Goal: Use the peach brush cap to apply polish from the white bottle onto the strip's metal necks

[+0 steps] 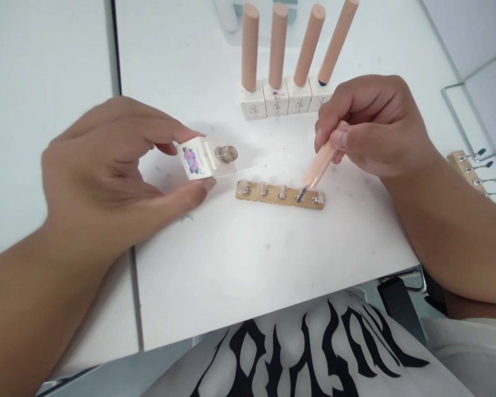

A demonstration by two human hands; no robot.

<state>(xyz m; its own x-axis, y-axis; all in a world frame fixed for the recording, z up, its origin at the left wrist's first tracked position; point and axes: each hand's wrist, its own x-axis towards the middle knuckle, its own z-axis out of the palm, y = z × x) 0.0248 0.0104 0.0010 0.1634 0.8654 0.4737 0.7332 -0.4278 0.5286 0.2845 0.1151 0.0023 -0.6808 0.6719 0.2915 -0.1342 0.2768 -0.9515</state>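
Observation:
My left hand [119, 160] grips a square white nail polish bottle [200, 158] between thumb and fingers. The bottle is tilted, its uncapped neck pointing right, and a purple-pink flower print shows on its side. In my right hand [364, 121] is a nail polish brush [320, 162] with a peach handle, held like a pen and slanting down to the left. Its bristles touch or hover just over a small clear piece near the right end of a wooden strip [273, 193]. Several such clear pieces stand along the strip, which lies on the white table.
Several capped polish bottles [276, 99] with tall peach handles stand in a row behind the strip. A translucent container [264, 22] is at the back. Far right, another wooden strip [467, 171] carries dark-tipped pieces beside a metal wire frame [458, 116]. A seam crosses the table at left.

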